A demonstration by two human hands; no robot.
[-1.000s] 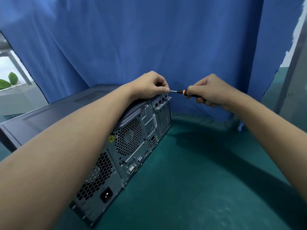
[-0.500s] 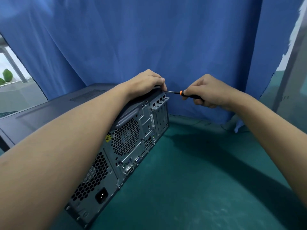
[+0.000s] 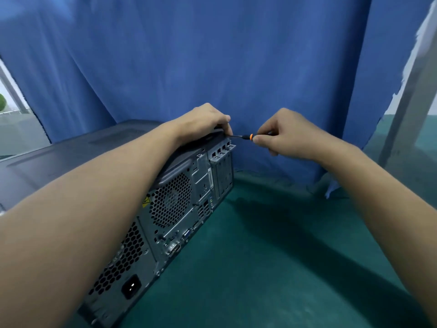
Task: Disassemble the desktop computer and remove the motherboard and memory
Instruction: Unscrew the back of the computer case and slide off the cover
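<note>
1 case [image 3: 179, 202], lying at tabletop's [image 3: 260, 268] left edge. My left hand [image 3: 205, 121] grips its top rear corner; right hand [image 3: 281, 136] pinches screwdriver [image 3: 243, 137] there. Risk: tip could slip, jabbing left hand.

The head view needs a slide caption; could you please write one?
Right hand holds a small screwdriver to the top rear edge of the desktop case, left hand gripping its top.
</note>
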